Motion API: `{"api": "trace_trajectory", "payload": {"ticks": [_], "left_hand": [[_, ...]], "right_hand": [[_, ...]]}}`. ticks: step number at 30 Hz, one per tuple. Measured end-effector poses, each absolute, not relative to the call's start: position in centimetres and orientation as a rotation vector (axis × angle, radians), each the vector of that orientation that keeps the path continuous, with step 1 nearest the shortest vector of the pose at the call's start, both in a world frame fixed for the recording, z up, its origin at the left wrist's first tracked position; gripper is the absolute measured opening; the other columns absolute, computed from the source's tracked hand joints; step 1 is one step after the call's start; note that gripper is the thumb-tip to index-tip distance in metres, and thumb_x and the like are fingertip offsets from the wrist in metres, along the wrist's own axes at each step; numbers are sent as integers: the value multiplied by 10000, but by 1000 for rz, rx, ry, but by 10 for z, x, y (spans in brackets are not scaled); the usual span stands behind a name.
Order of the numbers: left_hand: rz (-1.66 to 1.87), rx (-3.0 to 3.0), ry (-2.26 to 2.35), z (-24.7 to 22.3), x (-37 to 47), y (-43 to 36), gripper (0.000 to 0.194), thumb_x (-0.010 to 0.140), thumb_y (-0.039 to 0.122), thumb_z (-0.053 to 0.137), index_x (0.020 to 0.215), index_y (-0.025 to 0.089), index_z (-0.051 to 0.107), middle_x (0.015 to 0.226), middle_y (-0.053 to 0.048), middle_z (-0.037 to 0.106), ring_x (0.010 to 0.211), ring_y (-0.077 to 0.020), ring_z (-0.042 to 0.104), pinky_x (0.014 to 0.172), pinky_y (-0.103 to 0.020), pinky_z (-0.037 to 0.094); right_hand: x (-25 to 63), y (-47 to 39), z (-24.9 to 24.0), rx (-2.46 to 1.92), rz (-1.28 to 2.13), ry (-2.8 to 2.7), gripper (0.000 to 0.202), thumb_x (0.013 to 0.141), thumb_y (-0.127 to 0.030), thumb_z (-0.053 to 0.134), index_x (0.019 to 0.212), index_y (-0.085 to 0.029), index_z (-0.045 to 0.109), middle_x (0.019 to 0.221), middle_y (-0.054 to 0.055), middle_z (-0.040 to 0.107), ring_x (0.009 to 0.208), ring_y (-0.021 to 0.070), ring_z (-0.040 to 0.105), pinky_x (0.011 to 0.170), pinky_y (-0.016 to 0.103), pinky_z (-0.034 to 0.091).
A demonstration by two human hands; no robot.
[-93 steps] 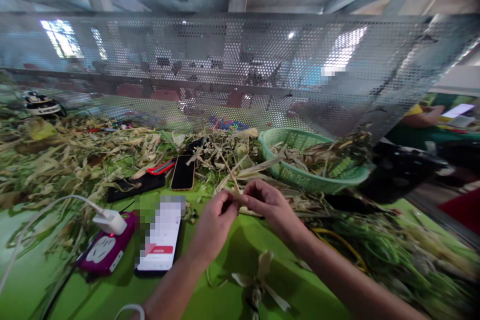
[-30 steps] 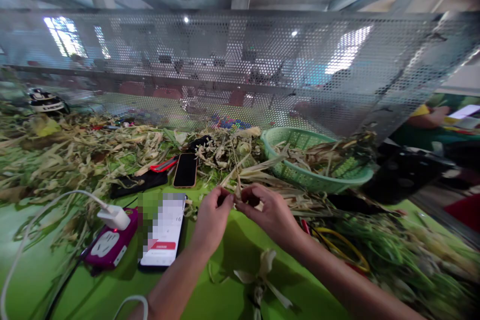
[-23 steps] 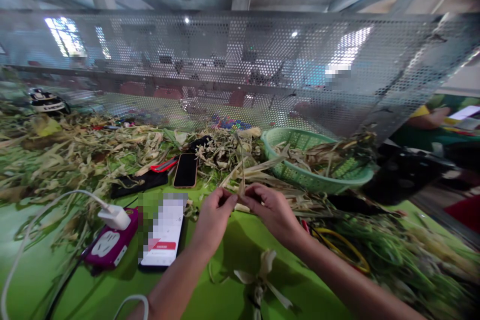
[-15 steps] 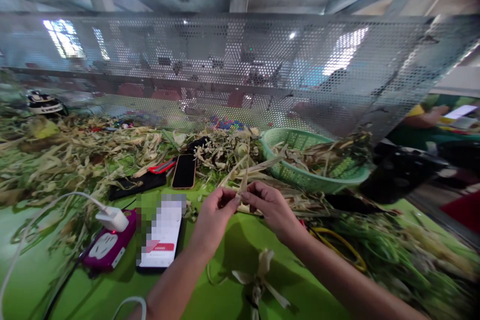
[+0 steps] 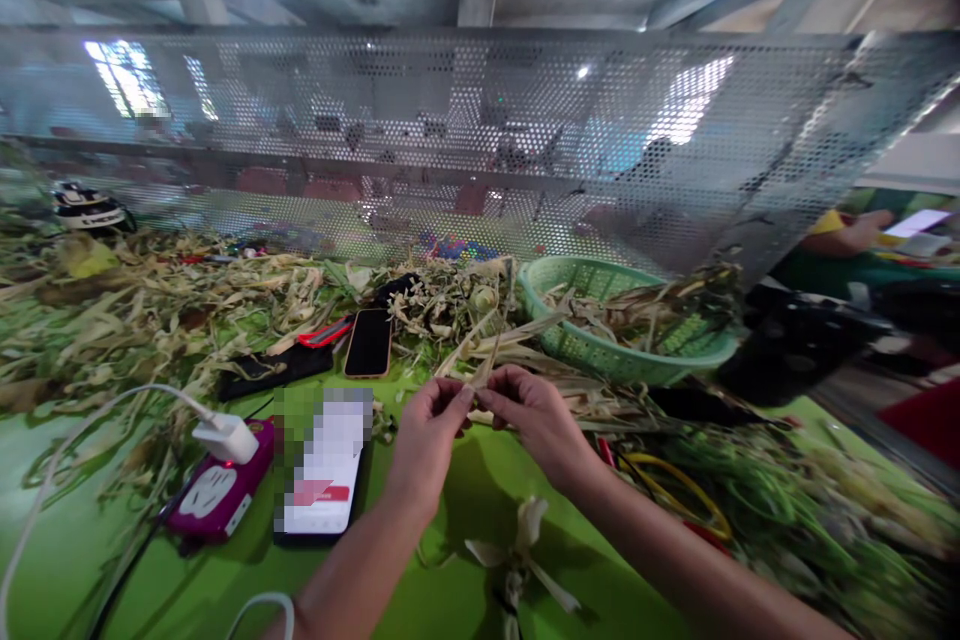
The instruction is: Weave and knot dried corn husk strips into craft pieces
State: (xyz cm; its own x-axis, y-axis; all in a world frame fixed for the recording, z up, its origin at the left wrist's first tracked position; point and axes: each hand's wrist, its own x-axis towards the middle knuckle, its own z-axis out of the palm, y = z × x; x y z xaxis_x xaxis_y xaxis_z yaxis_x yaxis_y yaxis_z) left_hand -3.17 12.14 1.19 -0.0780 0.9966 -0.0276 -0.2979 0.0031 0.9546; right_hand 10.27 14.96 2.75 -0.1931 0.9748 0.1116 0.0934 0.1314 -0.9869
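Close together over the green table, my left hand (image 5: 429, 425) and my right hand (image 5: 531, 412) pinch one dry, pale corn husk strip (image 5: 489, 365). Its narrow end points up and away from me, while the lower part is hidden by my fingers. Behind it lies a bundle of long dry husks (image 5: 517, 345). Nearer to me, between my forearms, a small tied husk piece (image 5: 517, 560) rests on the table with its strips spread out.
A green plastic basket (image 5: 637, 365) holding dry husks stands behind right. To the left are a lit phone (image 5: 330, 465), a dark phone (image 5: 368, 342), a purple power strip (image 5: 217, 500) and heaps of husks (image 5: 187, 310). A perforated metal screen (image 5: 420, 140) closes the back.
Both hands have shifted very slightly and the husk's tip sits lower. My grip on the strip stays the same.
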Motion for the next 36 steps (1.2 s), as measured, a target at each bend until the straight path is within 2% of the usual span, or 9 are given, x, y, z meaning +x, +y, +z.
{"api": "trace_trajectory", "payload": {"ticks": [4, 13, 20, 26, 30, 36], "left_hand": [[1399, 954, 1034, 12, -32, 121, 261, 750, 389, 673, 858, 154, 643, 759, -13, 635, 689, -124, 552, 639, -231, 408], [1441, 1015, 1053, 9, -33, 124, 177, 778, 336, 625, 846, 174, 612, 809, -22, 650, 759, -148, 575, 671, -244, 415], [1442, 1040, 1067, 10, -35, 126, 138, 776, 297, 604, 826, 169, 590, 774, -13, 619, 730, -138, 547, 641, -239, 397], [1434, 980, 1043, 12, -37, 126, 150, 762, 310, 606, 794, 169, 567, 731, -9, 611, 698, -140, 558, 623, -244, 397], [1409, 951, 1042, 12, -38, 127, 189, 758, 341, 613, 824, 174, 556, 738, -15, 623, 716, -155, 590, 625, -257, 419], [1377, 1003, 1006, 7, -37, 127, 277, 710, 393, 658, 842, 173, 555, 756, -15, 639, 666, -156, 606, 611, -274, 445]], "right_hand": [[101, 148, 30, -1099, 1207, -1462, 324, 669, -449, 722, 725, -172, 566, 644, -24, 529, 570, 111, 469, 509, 232, 403], [104, 149, 28, -1166, 1010, -1721, 209, 810, -368, 562, 782, -167, 611, 706, 15, 593, 639, 149, 531, 567, 252, 428], [103, 156, 36, -1298, 658, -1903, 299, 814, -445, 615, 725, -160, 634, 649, 7, 603, 611, 144, 521, 561, 241, 379], [100, 158, 38, -1247, 735, -1906, 254, 830, -381, 597, 745, -146, 647, 678, 13, 634, 616, 140, 529, 562, 236, 394], [101, 155, 37, -1191, 858, -1875, 225, 821, -360, 600, 847, -147, 670, 737, 27, 669, 643, 150, 565, 571, 238, 426], [105, 147, 32, -1200, 907, -1832, 153, 827, -230, 549, 888, -165, 673, 796, 24, 679, 668, 145, 603, 589, 227, 466]]}}
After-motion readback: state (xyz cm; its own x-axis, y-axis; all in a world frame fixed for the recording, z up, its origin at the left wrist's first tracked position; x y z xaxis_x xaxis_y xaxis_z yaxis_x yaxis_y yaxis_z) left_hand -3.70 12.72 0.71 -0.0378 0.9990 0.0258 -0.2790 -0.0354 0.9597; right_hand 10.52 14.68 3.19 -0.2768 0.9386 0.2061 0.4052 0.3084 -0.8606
